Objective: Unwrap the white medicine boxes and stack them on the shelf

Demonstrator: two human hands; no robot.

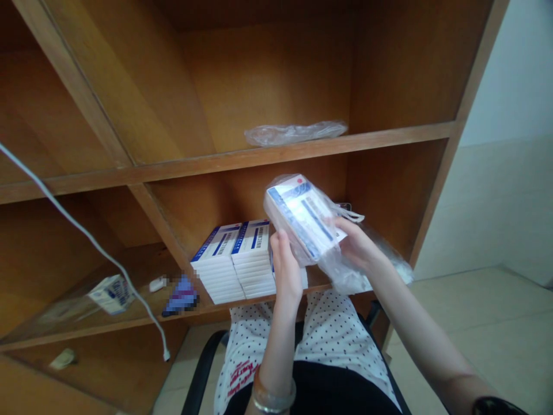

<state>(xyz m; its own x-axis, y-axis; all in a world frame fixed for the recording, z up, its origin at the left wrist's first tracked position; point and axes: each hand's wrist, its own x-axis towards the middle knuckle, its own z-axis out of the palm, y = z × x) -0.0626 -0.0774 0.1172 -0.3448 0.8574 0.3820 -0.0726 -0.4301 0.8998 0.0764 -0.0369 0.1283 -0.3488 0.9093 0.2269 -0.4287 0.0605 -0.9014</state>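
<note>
A white and blue box [300,210] in a clear plastic bag [280,184] is raised above the shelf, tilted, with a red dot near its top corner. My left hand [286,266] presses against its lower left side, fingers closed on it. At the lower right end, my right hand [356,245] grips the bagged box, its fingers partly hidden. Two neat stacks of similar white and blue boxes, a left stack [218,268] and a right stack [254,262], stand just left of my left hand. More boxes show partly behind that hand.
Crumpled clear plastic [298,134] lies on the upper shelf, and more plastic wrapping [389,259] is at the right. A white cable [86,230] hangs across the left compartment, near a small carton [112,294] and a white plug-like item [158,283]. A chair armrest [203,374] is below.
</note>
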